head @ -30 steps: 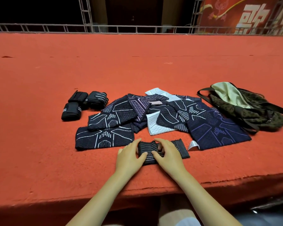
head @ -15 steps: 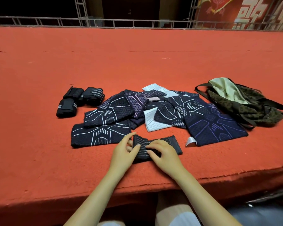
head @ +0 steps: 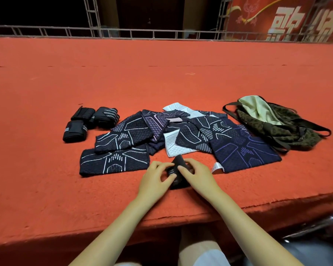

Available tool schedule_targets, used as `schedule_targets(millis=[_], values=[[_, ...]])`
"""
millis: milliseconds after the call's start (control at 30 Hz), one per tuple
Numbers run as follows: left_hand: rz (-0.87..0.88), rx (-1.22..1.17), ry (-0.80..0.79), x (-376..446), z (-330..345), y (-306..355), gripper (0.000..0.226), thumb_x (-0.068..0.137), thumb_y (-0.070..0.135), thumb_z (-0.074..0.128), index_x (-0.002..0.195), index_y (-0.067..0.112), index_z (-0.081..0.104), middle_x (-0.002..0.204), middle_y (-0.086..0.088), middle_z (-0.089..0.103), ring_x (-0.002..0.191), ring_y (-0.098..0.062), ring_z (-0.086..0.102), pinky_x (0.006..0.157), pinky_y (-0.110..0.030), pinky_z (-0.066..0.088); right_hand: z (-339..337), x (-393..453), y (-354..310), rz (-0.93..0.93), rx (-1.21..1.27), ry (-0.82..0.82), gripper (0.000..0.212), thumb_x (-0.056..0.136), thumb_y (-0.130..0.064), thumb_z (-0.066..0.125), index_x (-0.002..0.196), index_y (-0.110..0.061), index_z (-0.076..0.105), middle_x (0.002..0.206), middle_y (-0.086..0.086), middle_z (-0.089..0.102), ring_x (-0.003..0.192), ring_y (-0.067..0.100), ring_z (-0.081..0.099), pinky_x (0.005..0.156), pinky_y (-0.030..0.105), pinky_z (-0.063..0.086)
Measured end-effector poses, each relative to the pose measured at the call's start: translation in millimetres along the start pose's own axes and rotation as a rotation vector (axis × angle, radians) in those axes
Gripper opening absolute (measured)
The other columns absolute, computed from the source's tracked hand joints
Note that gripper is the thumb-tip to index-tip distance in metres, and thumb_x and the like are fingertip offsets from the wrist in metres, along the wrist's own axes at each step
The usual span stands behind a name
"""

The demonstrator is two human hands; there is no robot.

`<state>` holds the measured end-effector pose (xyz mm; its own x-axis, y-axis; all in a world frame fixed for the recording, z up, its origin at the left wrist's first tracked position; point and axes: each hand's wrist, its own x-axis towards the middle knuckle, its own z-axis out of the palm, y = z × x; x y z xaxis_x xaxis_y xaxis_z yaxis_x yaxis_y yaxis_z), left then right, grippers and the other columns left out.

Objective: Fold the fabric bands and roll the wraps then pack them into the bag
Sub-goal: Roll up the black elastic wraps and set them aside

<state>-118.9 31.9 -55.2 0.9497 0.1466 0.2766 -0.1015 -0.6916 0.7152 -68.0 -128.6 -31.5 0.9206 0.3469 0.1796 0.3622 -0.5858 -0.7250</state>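
Observation:
A black wrap with grey stripes (head: 176, 172) lies rolled up near the front edge of the red carpeted platform (head: 161, 79). My left hand (head: 155, 178) and my right hand (head: 197, 174) both grip it, fingers curled around the roll. Behind them spreads a pile of dark patterned fabric bands (head: 140, 137), with white ones (head: 176, 145) mixed in. Three rolled black wraps (head: 88, 122) sit at the left. A green patterned bag (head: 273, 124) with a pale lining lies open at the right.
The platform's front edge (head: 200, 217) runs just under my forearms. A metal railing (head: 142, 33) borders the far side, and a red banner (head: 286, 18) hangs behind it at the right.
The wrap lay stretched flat under both hands; now it is rolled into a short bundle, and my hands have closed together around it.

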Motion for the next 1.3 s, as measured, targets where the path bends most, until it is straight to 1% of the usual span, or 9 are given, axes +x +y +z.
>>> schedule_targets(millis=[133,300,433,567,733,900,1100,1167,1300], values=[[0.033,0.173,-0.004,4,10,8,0.036,0.081,0.041,0.065,0.116,0.033,0.061,0.126,0.01,0.048,0.121,-0.01,0.04,0.1,-0.034,0.038,-8,-5,22,-0.018,-0.275,0.07,0.032,0.081,-0.038,0.068,0.107,-0.021,0.068,0.097,-0.004,0.054,0.1,0.018,0.049,0.084,0.029,0.038],[0.175,0.32,-0.192,5,19,13,0.044,0.094,0.024,0.046,0.136,0.036,0.043,0.149,0.016,0.031,0.141,-0.006,0.018,0.11,-0.03,0.02,-8,-13,35,0.067,-0.127,0.193,0.052,0.08,-0.046,0.065,0.12,-0.013,0.061,0.109,0.002,0.057,0.106,0.02,0.051,0.095,0.032,0.04],[0.174,0.366,-0.211,5,21,12,0.044,0.097,0.027,0.039,0.139,0.039,0.038,0.149,0.018,0.031,0.141,-0.008,0.019,0.11,-0.029,0.018,-10,-8,35,0.183,-0.049,0.216,0.052,0.085,-0.031,0.066,0.13,-0.009,0.052,0.1,0.001,0.059,0.098,0.02,0.054,0.089,0.028,0.04],[0.175,0.372,-0.18,4,23,10,0.039,0.098,0.038,0.039,0.137,0.04,0.041,0.147,0.018,0.034,0.14,-0.008,0.022,0.108,-0.03,0.02,-17,1,29,0.252,-0.05,0.119,0.029,0.08,-0.024,0.069,0.107,-0.016,0.067,0.081,-0.004,0.062,0.083,0.015,0.058,0.073,0.026,0.04],[0.166,0.357,-0.18,5,24,11,0.04,0.097,0.039,0.04,0.136,0.04,0.041,0.146,0.02,0.034,0.139,-0.006,0.021,0.108,-0.03,0.02,-14,1,28,0.288,0.162,0.194,0.007,0.078,-0.022,0.069,0.079,-0.029,0.067,0.069,-0.007,0.064,0.068,0.011,0.06,0.073,0.034,0.05],[0.154,0.328,-0.183,7,24,11,0.04,0.096,0.039,0.043,0.136,0.037,0.042,0.147,0.021,0.034,0.14,-0.004,0.02,0.11,-0.03,0.018,-9,-11,25,0.134,0.3,0.208,0.013,0.089,-0.022,0.062,0.079,-0.027,0.07,0.076,-0.009,0.069,0.074,0.001,0.061,0.074,0.019,0.047],[0.145,0.21,-0.123,7,25,7,0.035,0.095,0.03,0.047,0.13,0.025,0.051,0.142,0.013,0.043,0.137,-0.008,0.029,0.112,-0.031,0.025,-2,-8,29,0.018,0.075,0.121,0.009,0.08,-0.017,0.07,0.076,-0.024,0.068,0.082,-0.009,0.057,0.078,0.005,0.053,0.076,0.021,0.043],[0.109,0.172,-0.066,7,24,6,0.034,0.093,0.025,0.05,0.126,0.019,0.053,0.134,0.005,0.05,0.13,-0.013,0.036,0.107,-0.031,0.032,-1,-6,29,0.032,0.057,0.103,0.01,0.079,-0.015,0.071,0.082,-0.023,0.065,0.088,-0.007,0.058,0.078,0.002,0.051,0.075,0.019,0.042],[0.087,0.186,-0.033,7,24,6,0.035,0.091,0.025,0.052,0.126,0.018,0.052,0.128,0.003,0.05,0.123,-0.015,0.038,0.102,-0.031,0.036,-6,2,23,0.137,0.031,-0.002,0.042,0.081,-0.016,0.069,0.121,-0.022,0.058,0.092,-0.005,0.058,0.072,0.003,0.048,0.072,0.014,0.037]])
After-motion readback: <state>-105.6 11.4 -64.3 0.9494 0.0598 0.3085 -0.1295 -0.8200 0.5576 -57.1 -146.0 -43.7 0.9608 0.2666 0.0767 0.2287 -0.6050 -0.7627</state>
